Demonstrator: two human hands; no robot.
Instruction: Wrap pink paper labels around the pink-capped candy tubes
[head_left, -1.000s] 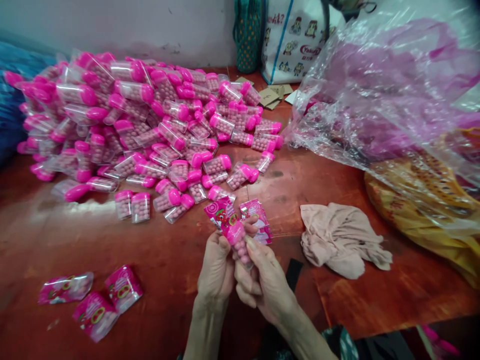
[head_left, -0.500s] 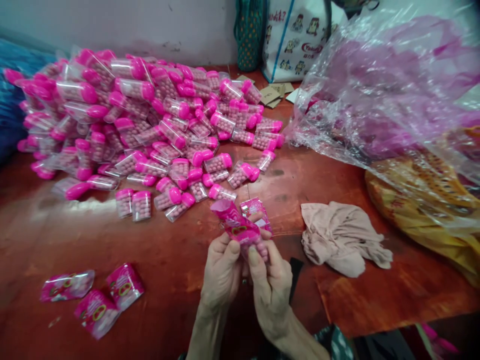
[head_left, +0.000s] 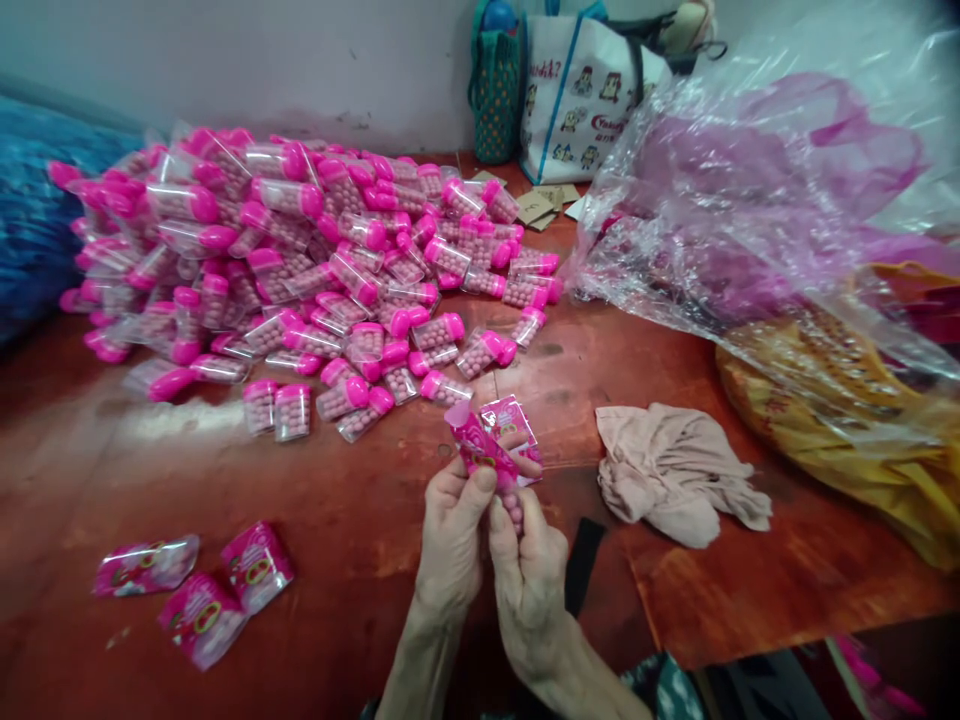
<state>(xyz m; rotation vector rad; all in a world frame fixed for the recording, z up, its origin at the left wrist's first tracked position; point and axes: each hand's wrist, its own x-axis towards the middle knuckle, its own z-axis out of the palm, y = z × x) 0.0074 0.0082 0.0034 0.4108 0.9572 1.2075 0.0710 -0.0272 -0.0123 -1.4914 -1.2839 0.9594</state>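
Note:
Over the front middle of the table, my left hand [head_left: 456,520] pinches a pink printed plastic sleeve [head_left: 480,445] between thumb and fingers. My right hand [head_left: 529,555] is closed around a small clear bottle of pink candy balls [head_left: 513,508], whose end sits at the lower edge of the sleeve. How far the bottle is inside the sleeve is hidden by my fingers. Just beyond my hands lie flat pink printed sleeves [head_left: 510,420]. Several pink-wrapped bottles [head_left: 259,567] rest at the front left.
A large heap of pink-capped candy bottles [head_left: 330,270] covers the back left. To the right are a crumpled beige cloth [head_left: 679,475], a yellow bag [head_left: 847,430] and clear plastic wrap [head_left: 697,220]. A white tote bag [head_left: 577,100] stands by the wall, near cardboard pieces [head_left: 536,208].
My right hand has shifted slightly left and closed more around the bottle. The sleeve now stands more upright and narrower in my left hand. The camera view has shifted a little.

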